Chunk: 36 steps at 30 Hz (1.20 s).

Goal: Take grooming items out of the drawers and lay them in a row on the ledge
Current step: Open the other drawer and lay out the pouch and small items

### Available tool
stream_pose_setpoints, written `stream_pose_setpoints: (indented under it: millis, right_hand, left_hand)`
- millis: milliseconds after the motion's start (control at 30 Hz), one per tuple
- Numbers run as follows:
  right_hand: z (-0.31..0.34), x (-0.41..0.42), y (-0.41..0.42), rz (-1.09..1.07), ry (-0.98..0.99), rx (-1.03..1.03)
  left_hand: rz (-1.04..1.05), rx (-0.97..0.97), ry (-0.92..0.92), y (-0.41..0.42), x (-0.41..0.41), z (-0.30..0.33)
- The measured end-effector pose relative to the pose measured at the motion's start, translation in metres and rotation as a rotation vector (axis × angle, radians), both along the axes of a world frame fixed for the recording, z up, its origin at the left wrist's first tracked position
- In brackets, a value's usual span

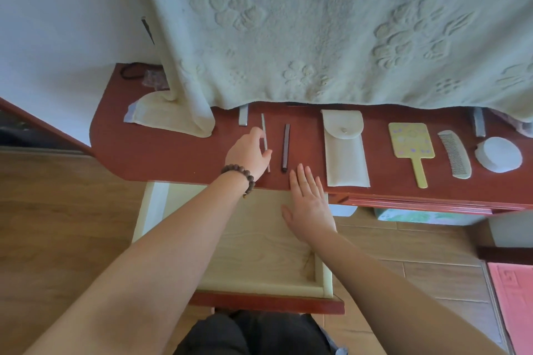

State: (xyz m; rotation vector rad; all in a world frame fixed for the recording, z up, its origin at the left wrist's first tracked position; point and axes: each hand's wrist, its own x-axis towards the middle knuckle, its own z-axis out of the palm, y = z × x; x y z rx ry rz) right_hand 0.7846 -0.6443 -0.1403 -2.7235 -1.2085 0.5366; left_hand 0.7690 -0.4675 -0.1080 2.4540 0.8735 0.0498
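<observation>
Six items are laid in a row on the ledge [173, 158]: two sticks, one pouch [344, 150], one mirror [411, 147], one comb [455, 154], one round puff [500, 154]. One pale stick [264, 135] is pinched by the left hand [249, 154]; the right hand [310, 202] is held flat, fingers straight, beside the dark stick [285, 147].

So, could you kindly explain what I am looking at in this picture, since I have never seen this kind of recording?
There is no machine here: a camera worn on a person's head looks down at their two bare arms. On the red-brown wooden ledge lie, in a row, a thin pale stick, a dark slim stick, a cream fabric pouch, a yellow hand mirror, a pale comb and a round white container. The left hand touches the pale stick. The right hand is flat and holds nothing, above the open pale wooden drawer.
</observation>
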Motion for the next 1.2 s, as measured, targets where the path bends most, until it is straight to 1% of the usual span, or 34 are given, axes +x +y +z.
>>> stream_pose_setpoints:
  millis: [167,267,333,433,533,667,767,867,967,1100,1200]
  right_hand:
    - [0.01,0.003,-0.001,0.006,0.041,0.0]
    - [0.017,0.003,-0.004,-0.002,0.072,0.001]
    - [0.022,-0.005,-0.009,-0.044,0.132,0.021]
    - [0.024,-0.035,-0.026,-0.167,0.21,0.098]
    - [0.017,-0.082,-0.051,-0.243,0.154,0.11]
    - [0.004,-0.151,-0.079,-0.315,0.097,0.066]
    - [-0.005,-0.193,-0.092,-0.431,0.083,-0.006]
    - [-0.01,-0.219,-0.099,-0.543,0.083,-0.037]
    - [-0.009,-0.23,-0.098,-0.711,0.143,0.007]
    - [-0.005,-0.228,-0.085,-1.018,0.321,0.063]
    - [-0.006,-0.222,-0.076,-1.082,0.387,0.093]
  left_hand:
    - [0.096,-0.017,-0.081,-0.013,-0.054,0.017]
    - [0.124,0.005,-0.12,-0.022,-0.097,0.015]
    - [0.135,0.035,-0.121,-0.026,-0.129,0.009]
    - [0.159,0.082,-0.06,-0.029,-0.178,-0.003]
    - [0.195,0.134,-0.007,-0.037,-0.229,-0.012]
    - [0.245,0.194,0.05,-0.054,-0.29,-0.027]
    - [0.31,0.215,0.139,-0.07,-0.323,-0.035]
    - [0.396,0.06,0.306,-0.083,-0.342,-0.042]
    - [0.537,-0.123,0.361,-0.088,-0.346,-0.046]
    - [0.653,-0.289,0.355,-0.088,-0.329,-0.047]
    - [0.689,-0.343,0.314,-0.082,-0.318,-0.053]
